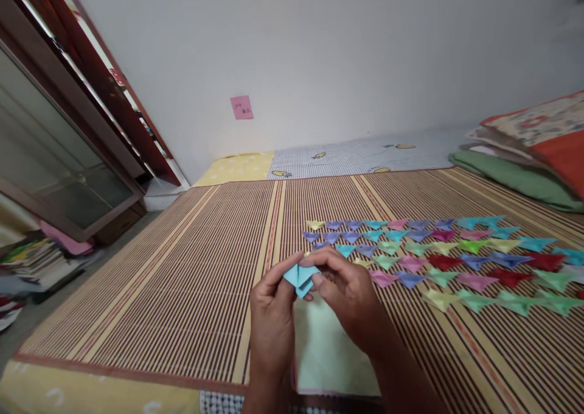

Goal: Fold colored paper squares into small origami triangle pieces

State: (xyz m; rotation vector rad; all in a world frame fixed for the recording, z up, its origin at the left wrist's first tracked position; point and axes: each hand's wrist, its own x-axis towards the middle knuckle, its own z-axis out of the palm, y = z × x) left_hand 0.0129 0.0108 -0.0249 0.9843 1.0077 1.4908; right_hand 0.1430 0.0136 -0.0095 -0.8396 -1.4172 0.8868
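Note:
A small light-blue piece of folded paper (298, 278) is held up between both hands, a crease running down its middle and a flap showing below. My left hand (272, 298) pinches its left side between thumb and fingers. On the other side, my right hand (349, 292) grips the right edge, the thumb pressed on the paper's front. Under the hands lies a pale green sheet (335, 353). Rows of folded paper pieces (442, 262) in many colours spread out to the right, just beyond my right hand.
A striped woven mat (182, 280) covers the bed. Pillows (533, 152) are piled at the back right. A pink note (241, 107) sticks to the white wall (319, 49). At the left stand a glass-panelled cabinet (59, 140) and a stack of papers (31, 256).

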